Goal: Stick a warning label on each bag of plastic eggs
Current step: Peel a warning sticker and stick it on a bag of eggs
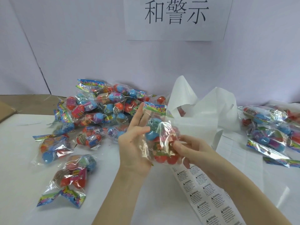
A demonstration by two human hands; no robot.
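A clear bag of blue and red plastic eggs [159, 135] with a colourful header card is held up above the table, at the centre of the view. My left hand [134, 142] supports it from behind, palm up and fingers spread straight. My right hand [190, 148] pinches the bag's front with curled fingertips; whether a label is under them is hidden. A strip of white warning labels [204, 195] lies on the table under my right forearm.
A heap of egg bags [100, 109] lies at the back left, and loose bags [71, 174] lie nearer on the left. More bags [269, 129] are piled at the right. Crumpled white backing paper [203, 111] stands behind the hands. A cardboard box edge [6, 109] shows far left.
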